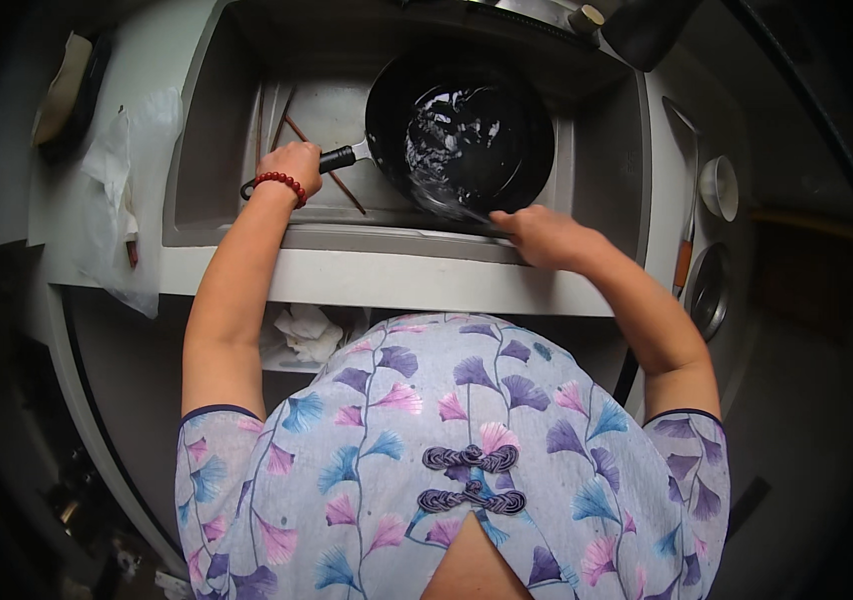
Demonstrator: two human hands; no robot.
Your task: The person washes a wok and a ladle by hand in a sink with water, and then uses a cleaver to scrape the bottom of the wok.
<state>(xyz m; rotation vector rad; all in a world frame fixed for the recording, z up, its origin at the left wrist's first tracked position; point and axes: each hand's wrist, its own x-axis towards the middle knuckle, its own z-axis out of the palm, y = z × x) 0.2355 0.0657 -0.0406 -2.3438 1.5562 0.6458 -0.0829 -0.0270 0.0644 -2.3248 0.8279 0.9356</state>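
A black pan (528,142) with water in it sits in the sink (606,150). My left hand (291,169), with a red bead bracelet at its wrist, is closed around the pan's black handle (338,158). At the pan's near right rim, my right hand (543,234) grips a thin utensil, blurred, whose far end reaches into the pan; its kind cannot be told. Chopsticks (344,191) lie on the sink floor, left of the pan and partly under its handle.
A plastic bag (149,150) with white paper lies on the counter at left. On the right counter are a spatula (684,259) with an orange-brown handle, a white bowl (719,187) and a round metal dish (708,292). Crumpled paper (308,330) lies below the counter's front edge.
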